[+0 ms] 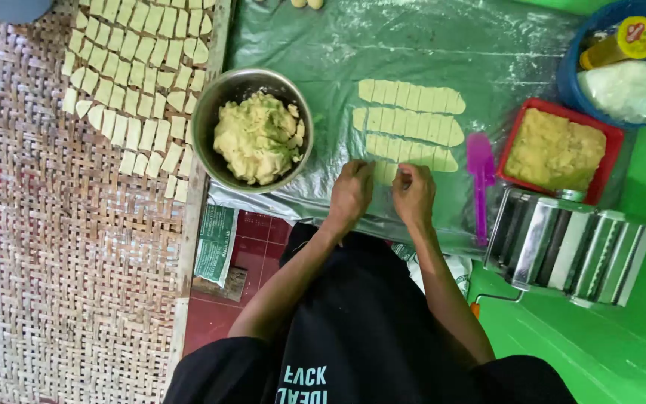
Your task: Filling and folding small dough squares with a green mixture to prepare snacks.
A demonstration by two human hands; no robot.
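— Black shirt and my two forearms fill the bottom of the view; what are the hands doing up there?

— Both are down on the nearest row of cut dough strips (405, 127). My left hand (351, 193) has its fingers curled onto a piece at the near end of that row, and my right hand (413, 192) pinches the piece just beside it. The knuckles hide the fingertips, so how hard each pinch presses I cannot tell.

— How would you lift them cleanly?

— I judge a light pinch at one short end is best, peeling each piece off the plastic sheet (323, 45) rather than dragging it, so its neighbours stay in line and it doesn't stretch.

— And the room around you?

— Tight on the right: the purple spatula (480, 176) lies just beside my right hand, with the metal pasta roller (570, 247) and the red tray of dough (555, 150) beyond it. On the left the steel bowl of dough (257, 135) sits near my left hand, at the sheet's edge. Past it the woven mat (61, 284) already carries cut pieces (136, 82) at its far end, with bare weave nearer me. The sheet's near edge runs just under my wrists.
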